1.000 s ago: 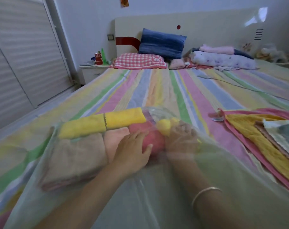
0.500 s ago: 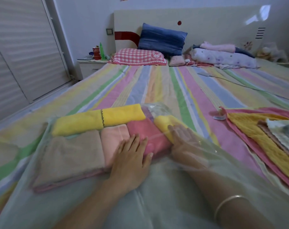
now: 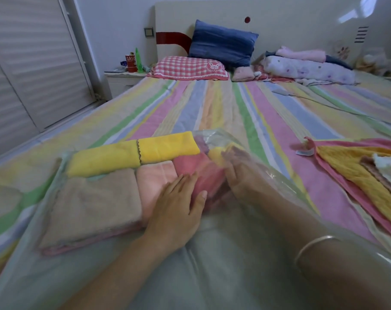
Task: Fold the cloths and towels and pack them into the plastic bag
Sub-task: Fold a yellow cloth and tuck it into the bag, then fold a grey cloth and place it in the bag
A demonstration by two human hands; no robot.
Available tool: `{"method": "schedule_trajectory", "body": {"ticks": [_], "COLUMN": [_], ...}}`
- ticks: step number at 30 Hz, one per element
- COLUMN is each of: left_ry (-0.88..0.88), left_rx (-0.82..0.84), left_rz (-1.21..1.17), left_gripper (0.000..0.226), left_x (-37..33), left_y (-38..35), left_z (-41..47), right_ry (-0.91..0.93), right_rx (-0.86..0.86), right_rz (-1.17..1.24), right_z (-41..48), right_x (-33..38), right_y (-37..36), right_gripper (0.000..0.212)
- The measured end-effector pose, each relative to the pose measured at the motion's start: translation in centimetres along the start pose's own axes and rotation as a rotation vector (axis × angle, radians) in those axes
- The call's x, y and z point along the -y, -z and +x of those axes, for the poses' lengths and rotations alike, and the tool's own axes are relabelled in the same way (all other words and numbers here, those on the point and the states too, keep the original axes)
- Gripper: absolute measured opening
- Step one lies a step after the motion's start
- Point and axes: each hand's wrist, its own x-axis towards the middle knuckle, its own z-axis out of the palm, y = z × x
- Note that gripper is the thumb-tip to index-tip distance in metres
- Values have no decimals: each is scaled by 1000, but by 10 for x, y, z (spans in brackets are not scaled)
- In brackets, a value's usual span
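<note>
Right hand [image 3: 243,180] deeper inside plastic bag [image 3: 212,265], fingers straight; left hand [image 3: 179,204] flat over red towel [image 3: 190,166]; yellow towel [image 3: 134,153] lengthwise left-right

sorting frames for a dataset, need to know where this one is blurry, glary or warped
head view: the right hand is hazy behind the plastic bag film, its fingers smeared by motion; head view: the left hand reads sharp; head view: glare at the top right of the headboard and lower right of the bag; head view: the wide lens slightly bows the wardrobe door lines.
</note>
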Motion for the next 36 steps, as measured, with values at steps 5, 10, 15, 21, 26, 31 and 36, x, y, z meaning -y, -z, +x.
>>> {"method": "schedule_trajectory", "body": {"ticks": [5,10,15,21,26,31,36], "left_ry": [-28,-69,-143,-226,-210,-272,-356], "left_rx": [41,49,-78,-49,54,88,158], "left_rz": [136,205,153,61,-98,-188,-241], "left_gripper": [91,86,67,63,71,69,59], "left_x": [2,2,-6,-63,-112,-179,-226], "left_y": [-1,-4,5,27,31,29,9], "left_z": [-7,-11,-20,-55,-91,-134,-184], "right_ry": [37,46,72,-43,-33,28,40], "right_rx": [264,225,113,106,264,250,322], "right_rz": [-88,33,61,-135,-82,1,183], "right_z": [19,4,-39,-101,-186,-275,-383], "right_x": [-12,-32,-22,-3,19,13,14], "right_y": [-23,-35,-10,-4,30,65,137], "right_gripper": [78,57,68,52,82,52,38]}}
